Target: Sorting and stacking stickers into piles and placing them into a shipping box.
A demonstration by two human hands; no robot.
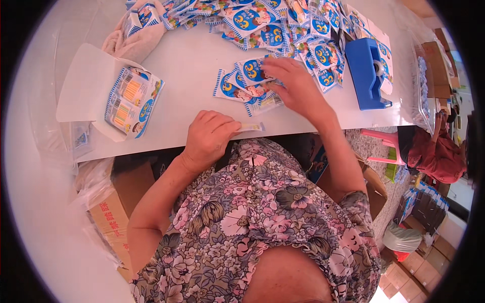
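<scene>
Near the table's front edge my left hand is closed, with a small flat packet sticking out past its thumb, seen nearly edge-on. Farther off and to the right, my right hand reaches over a loose group of blue-and-white packets. Its fingers are stretched out and stand apart from the thumb, and their tips touch or hover over the upper packet; which of these I cannot tell. To the left, an open display box with its white lid up holds several packets.
A big heap of similar packets covers the far side of the table. A blue tape dispenser stands at the right, and a crumpled cloth lies at the far left. A cardboard box sits below the table; another person is at the right.
</scene>
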